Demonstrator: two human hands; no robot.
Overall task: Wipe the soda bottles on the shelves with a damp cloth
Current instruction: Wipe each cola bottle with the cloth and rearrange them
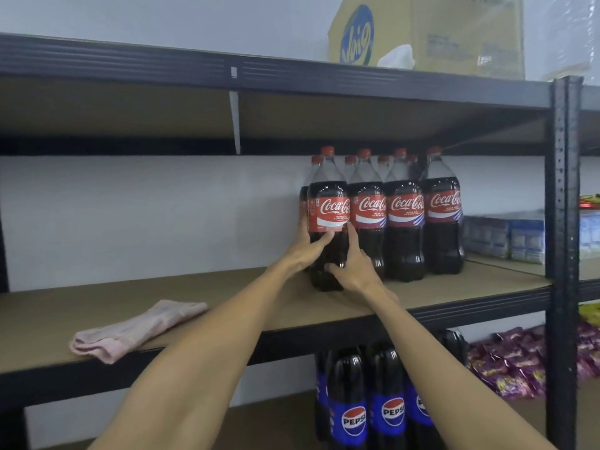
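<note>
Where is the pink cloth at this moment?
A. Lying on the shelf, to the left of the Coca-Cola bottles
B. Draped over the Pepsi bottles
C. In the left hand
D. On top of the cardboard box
A: the pink cloth lies on the shelf, while the left hand and right hand both hold a Coca-Cola bottle.

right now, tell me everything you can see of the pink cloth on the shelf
The pink cloth looks like soft fabric, folded into a long rumpled bundle. It lies flat on the brown shelf board at the left, one end at the front edge. Nothing else touches it: the left hand and right hand grip a Coca-Cola bottle farther right.
</note>
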